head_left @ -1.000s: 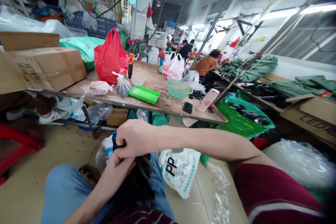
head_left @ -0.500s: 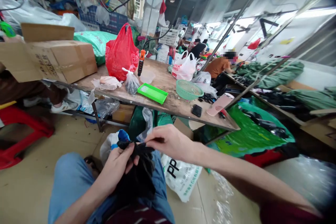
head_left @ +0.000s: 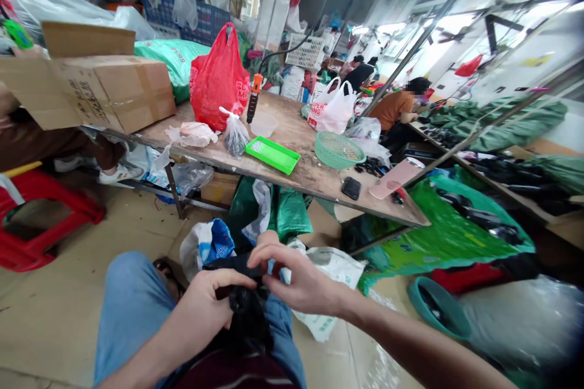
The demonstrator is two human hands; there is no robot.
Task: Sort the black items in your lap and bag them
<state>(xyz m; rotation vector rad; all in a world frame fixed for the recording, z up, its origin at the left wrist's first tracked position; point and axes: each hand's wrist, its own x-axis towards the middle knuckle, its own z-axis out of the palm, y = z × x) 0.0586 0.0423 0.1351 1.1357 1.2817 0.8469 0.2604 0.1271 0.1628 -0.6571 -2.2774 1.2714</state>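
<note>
A crumpled black piece of thin, slightly shiny material (head_left: 249, 316) lies over my lap, its exact kind unclear. My left hand (head_left: 210, 304) grips its upper part between thumb and bent fingers, with the index finger stretched along the top. Just right of it, my right hand (head_left: 294, 276) hovers at the material's upper edge. Its fingers are curved and apart, and nothing shows firmly held in them. The fingertips of both hands nearly meet. The lower part of the material is bunched between my thighs.
A wooden table (head_left: 292, 124) ahead carries a green tray (head_left: 274, 155), a mint basket (head_left: 339, 151), a red bag (head_left: 219, 82), a black phone (head_left: 351, 187) and a carton (head_left: 123, 91). A red stool (head_left: 50, 213) stands left. At right are a teal tub (head_left: 440, 310) and green sacks (head_left: 474, 219). Several people sit beyond.
The right hand's pinch on the black material has loosened, and its fingers have spread. The left hand has shifted lower, and the material sits more bunched. The view has tilted slightly down and left.
</note>
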